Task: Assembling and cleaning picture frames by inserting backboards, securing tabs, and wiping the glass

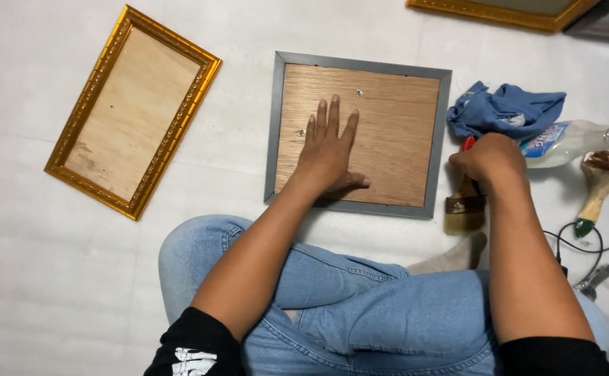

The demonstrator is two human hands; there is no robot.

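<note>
Head view: left hand point(329, 154), fingers spread, presses wooden frame back point(388, 139); right hand point(489, 160) grips brush point(466, 202).

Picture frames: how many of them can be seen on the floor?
3. The gold ornate frame lies at left. The grey frame with wooden backing lies in the middle, under the left hand. A second gold frame is cut off at the top edge.

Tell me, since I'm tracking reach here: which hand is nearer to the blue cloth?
The right hand. It is closed around a red-handled tool just below the blue cloth, almost touching it. The left hand lies flat on the grey frame's wooden backing, well to the cloth's left.
</note>
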